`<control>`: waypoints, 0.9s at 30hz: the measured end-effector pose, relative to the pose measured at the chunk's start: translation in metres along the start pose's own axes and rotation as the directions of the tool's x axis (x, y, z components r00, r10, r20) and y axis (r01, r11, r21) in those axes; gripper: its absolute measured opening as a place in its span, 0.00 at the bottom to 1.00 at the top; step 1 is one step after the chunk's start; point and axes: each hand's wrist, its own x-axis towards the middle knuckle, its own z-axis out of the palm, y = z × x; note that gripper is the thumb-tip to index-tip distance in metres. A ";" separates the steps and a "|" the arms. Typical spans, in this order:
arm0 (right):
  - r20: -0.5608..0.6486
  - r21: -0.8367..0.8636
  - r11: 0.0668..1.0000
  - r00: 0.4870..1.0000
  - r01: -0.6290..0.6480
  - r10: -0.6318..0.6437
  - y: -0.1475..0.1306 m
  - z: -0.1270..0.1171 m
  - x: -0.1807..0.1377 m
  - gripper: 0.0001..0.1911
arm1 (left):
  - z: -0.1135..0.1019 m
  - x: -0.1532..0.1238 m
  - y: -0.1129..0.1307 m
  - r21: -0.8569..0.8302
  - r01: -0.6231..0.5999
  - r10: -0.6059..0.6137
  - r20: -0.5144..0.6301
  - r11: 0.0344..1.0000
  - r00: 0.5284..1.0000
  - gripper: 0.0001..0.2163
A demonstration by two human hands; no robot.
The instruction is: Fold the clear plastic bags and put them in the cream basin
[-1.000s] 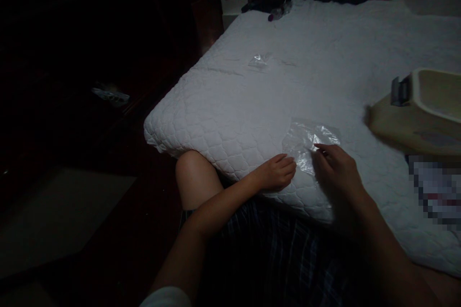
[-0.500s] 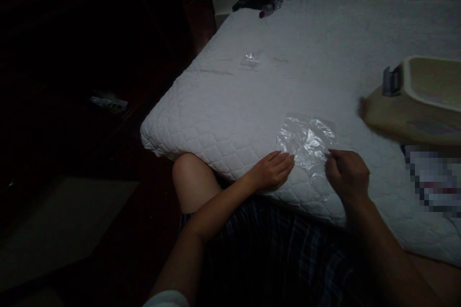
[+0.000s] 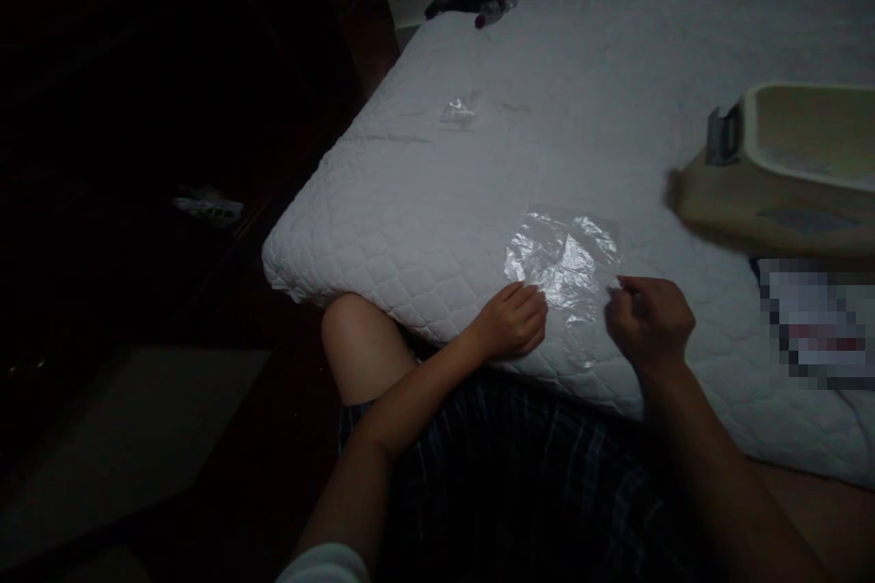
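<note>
A clear plastic bag (image 3: 564, 260), crinkled and shiny, lies spread on the white quilted mattress near its front edge. At its lower left edge, my left hand (image 3: 514, 319) is closed with curled fingers on the plastic; the fingertips are partly hidden. On the opposite side, my right hand (image 3: 653, 321) pinches the bag's right edge between thumb and forefinger. Its other fingers are folded in.
A beige plastic bin (image 3: 772, 191) with a grey latch stands on the mattress (image 3: 383, 228) at right, above a blurred-out flat item (image 3: 813, 319). Farther back lie a small clear bag (image 3: 461, 111) and a bottle (image 3: 499, 7). A packet (image 3: 209, 208) rests on the dark floor at left.
My left fingers, straighter before, have curled in at the bag's edge. The right hand keeps its pinch. The bag looks slightly more spread, and the whole view has shifted a little.
</note>
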 end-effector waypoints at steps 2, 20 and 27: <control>0.009 0.000 1.000 1.000 0.017 -0.017 0.002 0.000 -0.003 0.11 | 0.000 -0.001 0.000 -0.004 0.037 -0.037 0.018 0.999 0.999 0.14; 0.225 0.185 0.873 0.846 0.451 -0.484 -0.012 -0.016 0.000 0.13 | 0.002 -0.003 0.000 -0.067 0.018 -0.012 0.094 0.998 0.996 0.16; 0.286 0.235 0.886 0.842 0.400 -0.457 -0.008 -0.016 -0.004 0.12 | 0.004 -0.004 0.001 -0.083 0.016 -0.011 0.062 0.996 0.998 0.15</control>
